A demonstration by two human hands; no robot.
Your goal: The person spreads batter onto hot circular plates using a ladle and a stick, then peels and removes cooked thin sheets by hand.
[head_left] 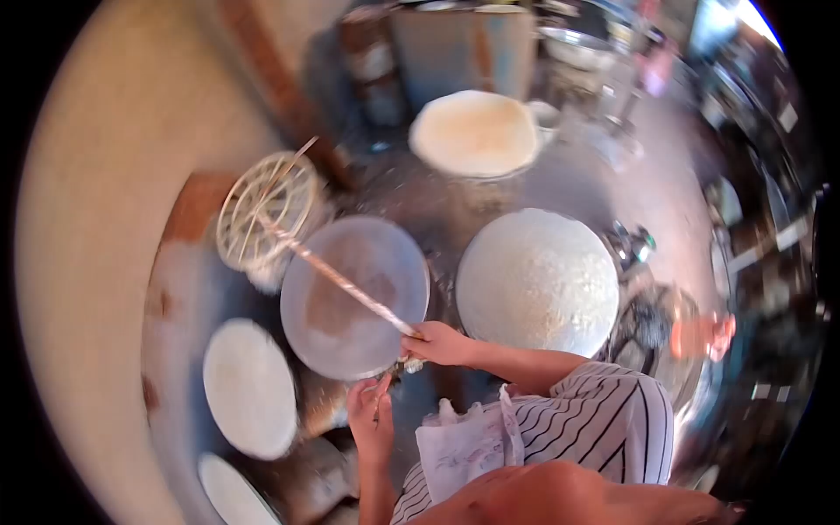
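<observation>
The right hand [444, 343] is gripping a long-handled spoked disc [304, 252], its fingers closing around the near end of the handle [350, 286]. The handle's long axis is running diagonally, leaving the fingers on their left side, crossing above a shallow grey pan [398, 262] and pointing far left. The round openwork head [262, 213] is sitting at the far end, beyond the pan's far-left rim and well apart from the fingers; a thin stick [302, 150] is jutting past it toward the far right.

The left hand [370, 409] is hovering nearer and slightly left of the right one, its fingers bending upward beside the pan's near rim; whether they are holding something thin, one cannot tell. A pale round griddle [535, 276] is lying right of the pan. Faint markings on a pale cloth [468, 448] near the striped garment [604, 402] are appearing too blurred to read.
</observation>
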